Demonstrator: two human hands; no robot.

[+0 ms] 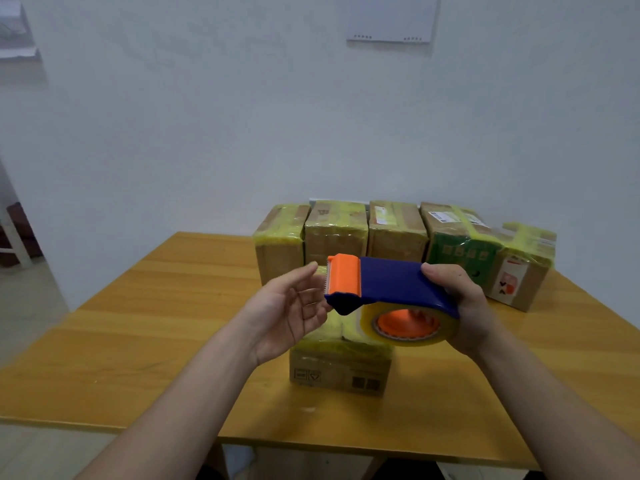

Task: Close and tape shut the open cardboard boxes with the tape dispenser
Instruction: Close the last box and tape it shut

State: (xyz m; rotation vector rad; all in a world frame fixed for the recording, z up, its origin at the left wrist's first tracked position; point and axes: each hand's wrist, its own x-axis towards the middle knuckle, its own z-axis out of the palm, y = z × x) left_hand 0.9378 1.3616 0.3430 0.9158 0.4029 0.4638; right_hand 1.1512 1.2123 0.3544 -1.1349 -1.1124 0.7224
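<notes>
- Five brown cardboard boxes stand in a row at the far edge of the wooden desk, at 12 o'clock from the hands. All are shut and banded with yellowish tape.
- A sixth brown cardboard box sits alone directly below the hands. Its flaps look closed and tape shows across its top, though the hands hide much of it, so its seal may not be complete.
- No open box is in sight, so I judge the task to be near its end, with perhaps a last strip to lay.
- The blue plastic tape dispenser with an orange cutter end is held in the air above that near box.
- The right hand has its grip clamped on the dispenser's rear, at 3 o'clock, by the roll.
- The left hand has its grip apart, fingers relaxed, at 9 o'clock beside the cutter.
</notes>
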